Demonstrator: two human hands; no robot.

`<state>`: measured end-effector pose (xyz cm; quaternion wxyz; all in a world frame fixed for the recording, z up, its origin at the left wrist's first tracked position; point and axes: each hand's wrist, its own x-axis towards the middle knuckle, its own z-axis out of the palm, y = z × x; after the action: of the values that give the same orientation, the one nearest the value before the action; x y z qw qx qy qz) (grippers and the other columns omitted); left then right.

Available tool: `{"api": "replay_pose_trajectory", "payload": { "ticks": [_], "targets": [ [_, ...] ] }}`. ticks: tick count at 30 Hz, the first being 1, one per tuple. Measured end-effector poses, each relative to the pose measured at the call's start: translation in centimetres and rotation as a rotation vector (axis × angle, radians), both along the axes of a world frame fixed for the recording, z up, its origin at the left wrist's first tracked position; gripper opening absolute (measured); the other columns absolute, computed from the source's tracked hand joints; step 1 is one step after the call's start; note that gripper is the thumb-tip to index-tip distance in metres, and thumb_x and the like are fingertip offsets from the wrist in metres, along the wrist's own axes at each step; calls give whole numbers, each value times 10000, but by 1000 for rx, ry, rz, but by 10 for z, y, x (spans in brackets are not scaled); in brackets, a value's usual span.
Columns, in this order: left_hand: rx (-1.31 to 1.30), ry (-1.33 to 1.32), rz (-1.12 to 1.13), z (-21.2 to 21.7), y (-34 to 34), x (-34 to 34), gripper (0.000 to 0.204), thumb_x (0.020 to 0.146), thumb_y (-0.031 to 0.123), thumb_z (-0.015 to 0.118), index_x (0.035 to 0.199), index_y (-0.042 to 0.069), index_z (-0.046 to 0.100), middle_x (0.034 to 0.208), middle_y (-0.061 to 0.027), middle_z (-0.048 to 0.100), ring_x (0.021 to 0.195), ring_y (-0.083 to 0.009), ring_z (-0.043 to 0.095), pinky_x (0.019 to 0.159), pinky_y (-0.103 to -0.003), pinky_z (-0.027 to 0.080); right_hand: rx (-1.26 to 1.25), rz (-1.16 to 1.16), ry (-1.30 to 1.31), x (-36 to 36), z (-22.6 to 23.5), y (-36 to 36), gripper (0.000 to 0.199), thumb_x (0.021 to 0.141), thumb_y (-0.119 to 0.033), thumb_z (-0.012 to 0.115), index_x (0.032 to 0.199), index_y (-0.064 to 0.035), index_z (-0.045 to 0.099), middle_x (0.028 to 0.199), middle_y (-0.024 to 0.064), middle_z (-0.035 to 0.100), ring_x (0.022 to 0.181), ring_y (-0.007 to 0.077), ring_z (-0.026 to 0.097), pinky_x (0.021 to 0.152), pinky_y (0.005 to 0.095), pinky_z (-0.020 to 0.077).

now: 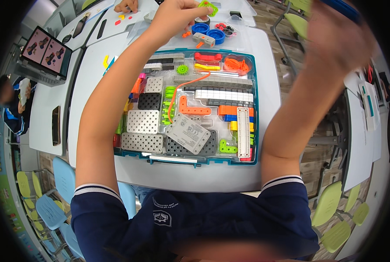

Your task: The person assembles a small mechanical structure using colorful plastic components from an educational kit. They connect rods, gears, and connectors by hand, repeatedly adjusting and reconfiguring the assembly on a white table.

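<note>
My left hand [177,16] reaches across to the far side of the table, its fingertips closed on a light-green plastic piece [209,8]. Near it lie blue wheels [215,36], a grey block with orange pegs [205,40] and a black tyre [202,20]. Raised at the upper right, my right hand [341,39] is blurred, and its fingers cannot be made out. A dark-blue curved thing [341,8] shows against it at the picture's edge. Between my arms sits a teal-rimmed parts case [254,144] full of building pieces, with a grey box-shaped module [188,133] and its orange cable on top.
A laptop [46,54] stands at the left, near a phone [56,125]. Another person's hand [126,6] rests at the far table edge beside small red and yellow pieces. Someone else sits at far left. Green chairs [327,203] and a side table [360,139] are at the right.
</note>
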<state>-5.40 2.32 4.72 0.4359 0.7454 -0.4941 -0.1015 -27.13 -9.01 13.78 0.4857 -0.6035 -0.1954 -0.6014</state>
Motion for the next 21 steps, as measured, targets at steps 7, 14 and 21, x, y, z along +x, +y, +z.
{"api": "replay_pose_trajectory", "payload": {
  "ticks": [7, 14, 21],
  "targets": [
    [-125, 344, -120, -15, 34, -17, 301, 949, 308, 692, 1032, 36, 790, 778, 4, 662, 657, -50, 527, 579, -221, 420, 199, 364, 225, 95, -47, 0, 322, 996, -354, 712, 838, -98, 597, 768, 22, 617, 732, 114, 599, 716, 265, 470],
    [-127, 357, -78, -10, 36, -29, 268, 938, 283, 690, 973, 32, 776, 752, 20, 631, 672, -45, 536, 591, -226, 420, 194, 366, 342, 99, -57, 2, 259, 989, -290, 733, 908, -86, 596, 807, 3, 612, 743, 92, 589, 703, 254, 467],
    [-215, 267, -97, -25, 34, -20, 269, 927, 299, 701, 926, 37, 763, 733, 27, 615, 662, -42, 532, 580, -224, 412, 182, 372, 371, 99, -67, 0, 243, 952, -221, 775, 921, -67, 590, 846, 47, 660, 787, 148, 664, 751, 294, 533]
  ]
}}
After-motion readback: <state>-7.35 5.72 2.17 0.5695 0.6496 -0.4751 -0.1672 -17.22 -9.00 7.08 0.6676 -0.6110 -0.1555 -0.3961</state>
